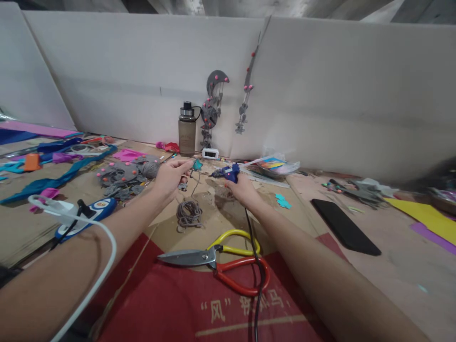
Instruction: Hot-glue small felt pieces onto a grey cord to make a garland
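My left hand (173, 175) is closed in a pinch on a small teal felt piece (197, 165). A grey cord hangs below that piece toward a loose coil of grey cord (189, 213) on the cardboard. My right hand (242, 189) grips a blue hot glue gun (232, 173), its nozzle pointing left toward the felt piece but apart from it. From the glue gun a black cable runs down across the scissors (206, 258), which have one yellow and one red handle. Teal felt cutouts (283, 201) lie right of my right hand.
A bottle (187, 133) and a small white digital clock (210, 153) stand by the white partition. Grey felt moon hangings with pink pompoms (210, 114) hang there. A black phone (345, 225) lies right; a blue-and-white power strip (87, 218), grey felt pieces (123, 178) and ribbons lie left.
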Demonstrator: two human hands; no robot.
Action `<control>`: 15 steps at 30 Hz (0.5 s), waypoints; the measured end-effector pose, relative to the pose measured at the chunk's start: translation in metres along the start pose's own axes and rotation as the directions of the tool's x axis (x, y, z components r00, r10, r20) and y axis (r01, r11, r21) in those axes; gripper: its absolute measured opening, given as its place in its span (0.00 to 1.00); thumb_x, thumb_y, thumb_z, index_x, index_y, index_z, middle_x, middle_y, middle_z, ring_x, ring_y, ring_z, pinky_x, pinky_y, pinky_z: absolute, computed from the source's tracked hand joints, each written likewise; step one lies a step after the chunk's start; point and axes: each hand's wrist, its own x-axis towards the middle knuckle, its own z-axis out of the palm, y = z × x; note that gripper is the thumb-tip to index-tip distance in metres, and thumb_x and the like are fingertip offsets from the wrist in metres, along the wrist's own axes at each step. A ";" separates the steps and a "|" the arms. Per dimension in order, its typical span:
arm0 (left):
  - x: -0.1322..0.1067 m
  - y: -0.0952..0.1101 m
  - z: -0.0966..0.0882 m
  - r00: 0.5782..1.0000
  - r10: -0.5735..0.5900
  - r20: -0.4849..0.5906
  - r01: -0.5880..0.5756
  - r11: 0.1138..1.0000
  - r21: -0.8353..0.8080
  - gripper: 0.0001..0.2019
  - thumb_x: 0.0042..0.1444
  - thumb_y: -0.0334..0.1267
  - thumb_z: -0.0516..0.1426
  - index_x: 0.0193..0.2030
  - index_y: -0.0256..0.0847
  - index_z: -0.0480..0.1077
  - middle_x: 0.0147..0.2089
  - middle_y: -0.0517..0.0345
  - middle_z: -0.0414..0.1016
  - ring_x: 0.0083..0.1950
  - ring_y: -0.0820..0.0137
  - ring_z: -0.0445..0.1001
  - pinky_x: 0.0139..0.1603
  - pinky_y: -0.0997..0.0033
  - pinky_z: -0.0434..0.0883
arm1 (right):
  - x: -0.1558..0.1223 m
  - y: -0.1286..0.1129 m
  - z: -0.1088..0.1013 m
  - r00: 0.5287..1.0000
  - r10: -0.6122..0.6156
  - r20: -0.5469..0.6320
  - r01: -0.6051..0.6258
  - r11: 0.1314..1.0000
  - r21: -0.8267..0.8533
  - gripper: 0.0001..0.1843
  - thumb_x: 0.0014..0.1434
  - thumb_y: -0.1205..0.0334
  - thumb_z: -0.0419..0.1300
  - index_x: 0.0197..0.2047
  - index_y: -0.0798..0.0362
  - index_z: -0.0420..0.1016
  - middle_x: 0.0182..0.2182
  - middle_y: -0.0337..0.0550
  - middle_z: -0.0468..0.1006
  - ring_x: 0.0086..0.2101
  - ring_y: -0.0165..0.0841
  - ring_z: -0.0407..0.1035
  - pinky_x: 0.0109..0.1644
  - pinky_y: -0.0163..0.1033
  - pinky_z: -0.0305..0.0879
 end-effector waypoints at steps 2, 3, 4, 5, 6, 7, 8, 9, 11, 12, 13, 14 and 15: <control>0.002 0.001 -0.002 0.999 -0.008 -0.051 0.006 0.999 -0.039 0.07 0.41 0.32 0.65 0.26 0.33 0.72 0.20 0.62 0.66 0.21 0.81 0.61 0.17 0.82 0.54 | -0.004 -0.007 0.002 0.998 -0.031 -0.048 0.042 0.967 0.250 0.13 0.51 0.57 0.58 0.39 0.50 0.64 0.26 0.37 0.72 0.23 0.30 0.67 0.26 0.36 0.64; 0.003 0.001 -0.003 0.997 -0.018 -0.072 0.013 0.998 -0.067 0.07 0.41 0.32 0.65 0.26 0.34 0.72 0.21 0.63 0.66 0.21 0.81 0.62 0.16 0.83 0.54 | -0.007 -0.012 0.002 0.996 -0.064 -0.070 0.085 0.927 0.364 0.14 0.52 0.57 0.57 0.42 0.50 0.61 0.28 0.37 0.73 0.22 0.29 0.66 0.25 0.35 0.64; 0.005 0.001 -0.004 0.996 -0.030 -0.089 0.021 0.995 -0.096 0.07 0.41 0.32 0.65 0.26 0.34 0.72 0.22 0.63 0.66 0.21 0.82 0.62 0.16 0.83 0.53 | -0.012 -0.019 0.002 0.991 -0.108 -0.081 0.133 0.880 0.457 0.15 0.52 0.57 0.56 0.44 0.50 0.60 0.30 0.37 0.73 0.22 0.27 0.65 0.24 0.34 0.64; 0.007 0.001 -0.006 0.994 -0.043 -0.099 0.031 0.992 -0.121 0.07 0.41 0.31 0.65 0.26 0.34 0.71 0.22 0.64 0.66 0.21 0.82 0.61 0.16 0.84 0.53 | -0.017 -0.026 0.001 0.983 -0.162 -0.090 0.185 0.836 0.516 0.15 0.53 0.57 0.55 0.44 0.50 0.60 0.33 0.37 0.73 0.22 0.26 0.65 0.24 0.34 0.65; 0.008 0.001 -0.007 0.993 -0.056 -0.103 0.041 0.989 -0.141 0.07 0.41 0.31 0.65 0.27 0.34 0.71 0.23 0.64 0.66 0.21 0.83 0.61 0.15 0.84 0.53 | -0.022 -0.033 0.000 0.974 -0.213 -0.081 0.222 0.809 0.544 0.13 0.54 0.57 0.54 0.42 0.51 0.60 0.33 0.38 0.73 0.21 0.25 0.64 0.24 0.33 0.64; 0.009 0.002 -0.008 0.993 -0.067 -0.102 0.051 0.987 -0.155 0.07 0.41 0.31 0.65 0.27 0.34 0.70 0.24 0.64 0.66 0.20 0.83 0.60 0.15 0.84 0.53 | -0.028 -0.040 0.000 0.964 -0.258 -0.055 0.243 0.787 0.567 0.11 0.55 0.57 0.54 0.41 0.51 0.61 0.34 0.38 0.73 0.21 0.24 0.62 0.24 0.33 0.64; 0.010 0.002 -0.009 0.992 -0.078 -0.096 0.061 0.984 -0.166 0.08 0.41 0.31 0.65 0.27 0.34 0.70 0.24 0.63 0.67 0.20 0.83 0.60 0.15 0.84 0.53 | -0.033 -0.046 0.000 0.958 -0.283 -0.036 0.250 0.771 0.586 0.10 0.55 0.57 0.54 0.40 0.51 0.62 0.35 0.39 0.74 0.20 0.23 0.61 0.24 0.33 0.63; 0.011 0.002 -0.009 0.992 -0.087 -0.087 0.071 0.982 -0.173 0.08 0.41 0.31 0.65 0.27 0.34 0.70 0.24 0.63 0.68 0.20 0.83 0.60 0.15 0.84 0.53 | -0.037 -0.050 0.000 0.953 -0.302 -0.009 0.249 0.766 0.592 0.10 0.55 0.56 0.54 0.39 0.52 0.63 0.35 0.40 0.74 0.20 0.22 0.60 0.24 0.33 0.62; 0.011 0.002 -0.009 0.992 -0.100 -0.071 0.085 0.979 -0.186 0.08 0.41 0.31 0.65 0.27 0.34 0.70 0.24 0.62 0.68 0.20 0.83 0.60 0.14 0.84 0.52 | -0.041 -0.053 0.001 0.949 -0.315 0.033 0.236 0.774 0.588 0.11 0.55 0.55 0.55 0.39 0.52 0.63 0.36 0.40 0.74 0.20 0.22 0.59 0.23 0.33 0.61; 0.011 0.002 -0.009 0.993 -0.101 -0.067 0.087 0.978 -0.191 0.08 0.41 0.32 0.65 0.27 0.34 0.70 0.24 0.62 0.68 0.20 0.83 0.60 0.14 0.84 0.52 | -0.042 -0.053 0.002 0.948 -0.314 0.047 0.230 0.783 0.578 0.12 0.55 0.55 0.55 0.39 0.52 0.64 0.35 0.40 0.74 0.20 0.23 0.59 0.23 0.33 0.61; 0.011 0.002 -0.009 0.993 -0.102 -0.062 0.088 0.977 -0.195 0.08 0.41 0.32 0.65 0.27 0.34 0.70 0.24 0.62 0.68 0.19 0.83 0.60 0.14 0.84 0.52 | -0.043 -0.052 0.004 0.949 -0.309 0.053 0.226 0.791 0.568 0.13 0.55 0.54 0.55 0.40 0.52 0.63 0.35 0.40 0.74 0.20 0.23 0.59 0.23 0.33 0.60; 0.011 0.002 -0.009 0.994 -0.099 -0.054 0.086 0.977 -0.197 0.08 0.41 0.32 0.65 0.28 0.34 0.70 0.24 0.62 0.68 0.19 0.83 0.60 0.14 0.84 0.51 | -0.042 -0.051 0.005 0.952 -0.302 0.053 0.222 0.798 0.560 0.13 0.55 0.54 0.56 0.41 0.52 0.63 0.35 0.40 0.74 0.20 0.23 0.59 0.23 0.33 0.60; 0.010 0.002 -0.008 0.995 -0.093 -0.045 0.082 0.977 -0.195 0.08 0.42 0.32 0.65 0.28 0.34 0.70 0.24 0.62 0.68 0.19 0.83 0.60 0.14 0.84 0.51 | -0.042 -0.050 0.006 0.954 -0.295 0.050 0.220 0.804 0.553 0.14 0.55 0.54 0.56 0.42 0.52 0.63 0.35 0.40 0.73 0.21 0.24 0.59 0.22 0.33 0.60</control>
